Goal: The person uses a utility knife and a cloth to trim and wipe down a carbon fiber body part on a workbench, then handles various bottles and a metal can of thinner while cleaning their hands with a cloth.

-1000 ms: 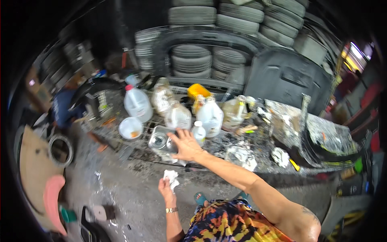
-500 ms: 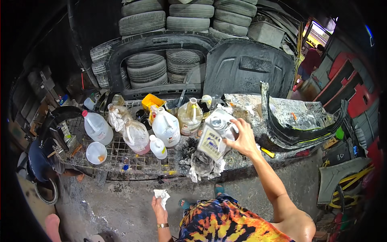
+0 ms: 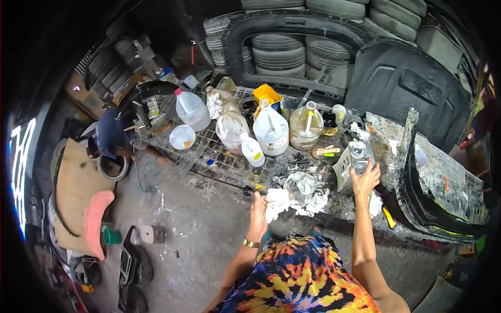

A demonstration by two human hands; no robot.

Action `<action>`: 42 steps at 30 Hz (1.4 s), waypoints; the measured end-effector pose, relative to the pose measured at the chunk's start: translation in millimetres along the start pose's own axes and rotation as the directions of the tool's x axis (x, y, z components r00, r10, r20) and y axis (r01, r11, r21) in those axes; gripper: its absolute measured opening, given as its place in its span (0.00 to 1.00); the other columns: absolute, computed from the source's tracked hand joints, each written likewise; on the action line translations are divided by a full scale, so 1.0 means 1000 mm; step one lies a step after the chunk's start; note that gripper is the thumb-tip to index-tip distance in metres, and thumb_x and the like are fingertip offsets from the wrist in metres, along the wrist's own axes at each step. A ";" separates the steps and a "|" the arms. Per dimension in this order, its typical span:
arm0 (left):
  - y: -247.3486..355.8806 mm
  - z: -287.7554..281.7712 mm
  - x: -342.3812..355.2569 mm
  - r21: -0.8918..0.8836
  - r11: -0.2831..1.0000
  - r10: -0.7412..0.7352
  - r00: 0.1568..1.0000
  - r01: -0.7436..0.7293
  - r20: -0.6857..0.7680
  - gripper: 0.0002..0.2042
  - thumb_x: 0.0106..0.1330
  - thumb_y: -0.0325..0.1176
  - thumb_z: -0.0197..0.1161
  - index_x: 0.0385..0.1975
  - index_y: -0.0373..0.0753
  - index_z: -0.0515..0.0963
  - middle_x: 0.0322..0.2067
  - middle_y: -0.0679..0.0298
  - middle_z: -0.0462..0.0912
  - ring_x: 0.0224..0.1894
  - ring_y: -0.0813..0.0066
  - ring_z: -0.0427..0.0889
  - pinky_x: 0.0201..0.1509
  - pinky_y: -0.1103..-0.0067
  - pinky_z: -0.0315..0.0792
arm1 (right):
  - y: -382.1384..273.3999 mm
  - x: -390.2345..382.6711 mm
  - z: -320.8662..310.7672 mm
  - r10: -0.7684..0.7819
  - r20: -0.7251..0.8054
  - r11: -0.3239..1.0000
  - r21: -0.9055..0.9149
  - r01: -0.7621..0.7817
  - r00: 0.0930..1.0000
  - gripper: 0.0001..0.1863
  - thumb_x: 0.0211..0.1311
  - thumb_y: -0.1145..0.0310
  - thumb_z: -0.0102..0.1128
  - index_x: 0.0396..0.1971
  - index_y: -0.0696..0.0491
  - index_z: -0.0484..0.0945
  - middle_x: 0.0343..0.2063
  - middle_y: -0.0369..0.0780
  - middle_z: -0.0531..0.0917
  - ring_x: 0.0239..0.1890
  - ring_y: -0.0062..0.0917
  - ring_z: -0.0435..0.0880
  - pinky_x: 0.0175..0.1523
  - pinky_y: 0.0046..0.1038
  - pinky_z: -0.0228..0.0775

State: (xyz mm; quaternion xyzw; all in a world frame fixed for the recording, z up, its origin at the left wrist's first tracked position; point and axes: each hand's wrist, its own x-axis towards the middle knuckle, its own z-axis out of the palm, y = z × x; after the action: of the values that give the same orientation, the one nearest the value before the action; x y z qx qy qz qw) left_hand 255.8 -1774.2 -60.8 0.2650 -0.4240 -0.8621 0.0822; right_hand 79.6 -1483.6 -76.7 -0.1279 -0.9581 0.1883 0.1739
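Note:
My right hand point(image 3: 365, 179) grips the side of a rectangular metal can point(image 3: 358, 156) with a pale printed label, standing on the messy workbench point(image 3: 209, 161). At the bench's front edge my left hand point(image 3: 257, 216) holds a crumpled white rag point(image 3: 276, 202). Beside it lies a heap of crumpled white and grey rags point(image 3: 307, 192). Left of the can, a large clear jug point(image 3: 271, 131), a yellowish jug point(image 3: 307, 128), a cloudy jug point(image 3: 232, 130) and a small white bottle point(image 3: 252, 151) stand on the bench's grid.
A red-capped jug point(image 3: 192, 110), a white tub point(image 3: 182, 137) and a yellow container point(image 3: 267, 94) share the bench. A black curved car part point(image 3: 412, 182) lies at right. Behind stand a black car panel point(image 3: 412, 91) and stacked tyres point(image 3: 279, 55). A person point(image 3: 110, 133) crouches at the left.
The can has moved right in my right hand and now stands lower on the bench. My left hand has come up to the bench edge with the rag. The view has swung left.

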 end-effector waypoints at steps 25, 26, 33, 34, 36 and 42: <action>-0.076 0.114 -0.022 0.365 0.894 0.221 0.965 -0.259 0.143 0.30 0.72 0.48 0.36 0.67 0.36 0.41 0.67 0.54 0.48 0.67 0.63 0.53 0.64 0.75 0.59 | -0.040 -0.107 -0.028 -0.580 0.646 0.150 0.683 -0.715 0.496 0.21 0.69 0.61 0.45 0.55 0.60 0.68 0.50 0.39 0.75 0.47 0.21 0.73 0.55 0.24 0.62; -0.084 0.109 -0.021 0.598 0.748 0.243 0.958 -0.286 0.154 0.30 0.72 0.46 0.36 0.66 0.34 0.40 0.67 0.49 0.46 0.69 0.60 0.48 0.68 0.76 0.51 | -0.049 -0.110 -0.036 -0.602 0.626 0.193 0.717 -0.670 0.496 0.21 0.69 0.62 0.46 0.56 0.60 0.67 0.50 0.39 0.74 0.48 0.21 0.72 0.56 0.25 0.62; -0.083 0.092 -0.033 0.687 0.588 0.355 0.900 -0.426 0.255 0.30 0.71 0.39 0.40 0.66 0.32 0.39 0.66 0.45 0.43 0.69 0.53 0.47 0.70 0.73 0.46 | -0.059 -0.096 -0.023 -0.632 0.673 0.341 0.686 -0.643 0.384 0.13 0.68 0.63 0.47 0.44 0.55 0.71 0.28 0.30 0.75 0.24 0.13 0.71 0.26 0.17 0.63; -0.075 0.089 -0.032 0.731 0.520 0.360 0.890 -0.441 0.281 0.30 0.70 0.38 0.41 0.66 0.32 0.39 0.67 0.45 0.42 0.69 0.53 0.46 0.70 0.73 0.45 | -0.066 -0.097 -0.031 -0.634 0.644 0.292 0.712 -0.639 0.428 0.10 0.67 0.62 0.47 0.40 0.52 0.71 0.21 0.28 0.71 0.16 0.10 0.64 0.17 0.16 0.52; -0.050 0.089 -0.039 0.839 0.225 0.416 0.827 -0.496 0.378 0.34 0.65 0.32 0.49 0.67 0.35 0.39 0.68 0.48 0.37 0.70 0.54 0.40 0.71 0.68 0.42 | -0.061 -0.088 -0.023 -0.587 0.628 0.280 0.749 -0.601 0.510 0.11 0.67 0.61 0.47 0.41 0.52 0.70 0.26 0.32 0.74 0.17 0.14 0.68 0.19 0.16 0.60; -0.051 0.115 -0.046 0.922 0.111 0.398 0.867 -0.372 0.302 0.42 0.50 0.26 0.57 0.67 0.39 0.43 0.69 0.51 0.30 0.70 0.49 0.32 0.71 0.62 0.35 | -0.078 -0.091 -0.038 -0.642 0.671 0.311 0.670 -0.674 0.370 0.31 0.67 0.61 0.48 0.64 0.60 0.52 0.62 0.46 0.61 0.60 0.32 0.65 0.63 0.31 0.55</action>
State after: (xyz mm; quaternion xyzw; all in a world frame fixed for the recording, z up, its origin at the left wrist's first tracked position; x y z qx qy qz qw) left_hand 238.6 -1646.7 -25.0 0.1476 -0.9134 -0.3580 0.1254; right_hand 162.6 -1570.2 -37.8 0.1199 -0.5448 0.7462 -0.3634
